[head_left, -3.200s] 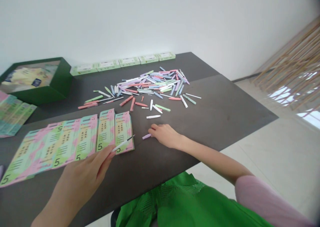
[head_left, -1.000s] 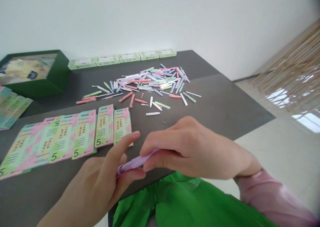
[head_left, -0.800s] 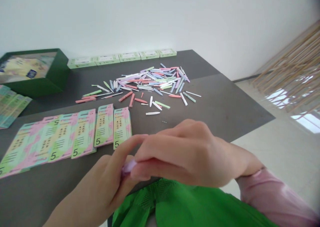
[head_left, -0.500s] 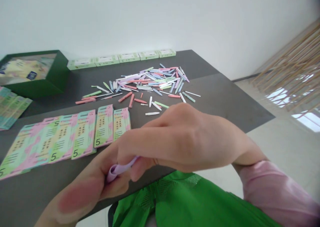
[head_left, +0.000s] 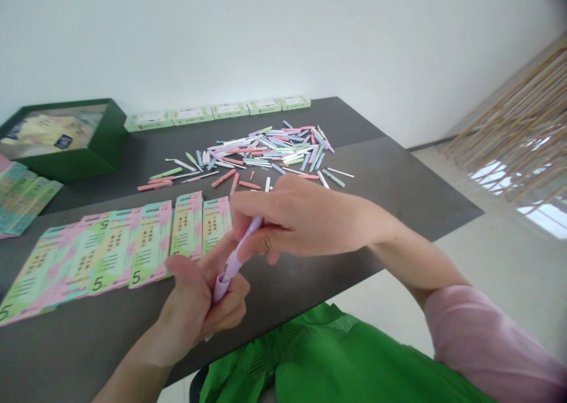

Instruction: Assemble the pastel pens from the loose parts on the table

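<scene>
Tabletop (head_left: pixel 398 190), “5” cards (head_left: pixel 150 237)—lilac tube (head_left: pixel 233 265) held

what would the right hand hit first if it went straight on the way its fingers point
Most likely the left hand, just ahead around one end of the lilac piece, though depth is hard to judge.

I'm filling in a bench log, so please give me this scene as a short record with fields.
Left hand: curled around a purple tube
Right hand: pinching a purple pen
Contact: pen's lower end at the tube's mouth; depth unclear
Surface: dark table
Near left: row of printed cards
Beyond hands: mixed-colour pile of pens
Along wall: five pale green boxes
Far left: open dark green box
</scene>
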Demonstrator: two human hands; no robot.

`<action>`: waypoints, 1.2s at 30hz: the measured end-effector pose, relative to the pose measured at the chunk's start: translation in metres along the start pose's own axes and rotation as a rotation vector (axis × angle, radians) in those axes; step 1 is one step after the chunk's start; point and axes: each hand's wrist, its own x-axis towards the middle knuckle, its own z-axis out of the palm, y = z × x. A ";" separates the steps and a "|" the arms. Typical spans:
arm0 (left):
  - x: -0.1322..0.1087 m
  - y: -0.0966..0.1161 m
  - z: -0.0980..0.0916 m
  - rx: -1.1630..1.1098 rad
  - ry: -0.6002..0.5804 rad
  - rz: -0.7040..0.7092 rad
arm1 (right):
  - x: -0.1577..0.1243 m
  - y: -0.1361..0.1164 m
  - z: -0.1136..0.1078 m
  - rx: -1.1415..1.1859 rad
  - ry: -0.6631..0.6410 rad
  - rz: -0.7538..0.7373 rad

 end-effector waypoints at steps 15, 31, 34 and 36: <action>0.003 -0.021 0.001 0.591 0.512 0.478 | 0.000 -0.014 0.027 -0.487 0.090 0.084; -0.001 0.005 0.005 0.125 0.204 0.258 | 0.020 0.023 0.015 0.784 0.029 -0.301; -0.002 0.003 0.004 0.095 0.140 0.259 | 0.024 0.020 0.023 0.710 0.105 -0.341; -0.002 0.002 0.007 0.143 0.160 0.265 | 0.022 0.016 0.029 0.505 0.251 -0.309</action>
